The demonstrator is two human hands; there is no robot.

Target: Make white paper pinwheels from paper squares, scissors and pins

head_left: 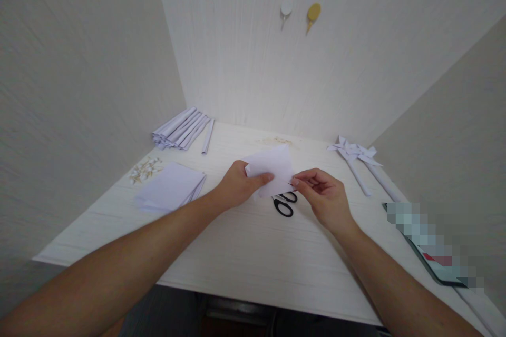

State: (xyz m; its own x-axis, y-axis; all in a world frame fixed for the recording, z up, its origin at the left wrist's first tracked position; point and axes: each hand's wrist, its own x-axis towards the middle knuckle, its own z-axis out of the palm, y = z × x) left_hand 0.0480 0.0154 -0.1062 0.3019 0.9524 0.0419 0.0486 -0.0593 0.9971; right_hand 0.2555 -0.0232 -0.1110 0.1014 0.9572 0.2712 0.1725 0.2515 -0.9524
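A white square of paper (272, 166) is raised a little over the table. My left hand (239, 184) grips it at its left side, thumb lying on top. At the lower right corner of the sheet, my right hand (326, 195) closes thumb and forefinger in a pinch on the paper edge. A pair of scissors (284, 208) with black handles lies below that corner, its blades mostly hidden under the paper.
Rolled paper tubes (184, 129) lie in a pile at the back left. Nearer are small white-and-tan pieces (144, 169) and a paper stack (169, 187). Paper pinwheels (348, 150) on tubes lie at the right, behind a dark-edged, blurred-out flat object (429, 247). Walls enclose the table.
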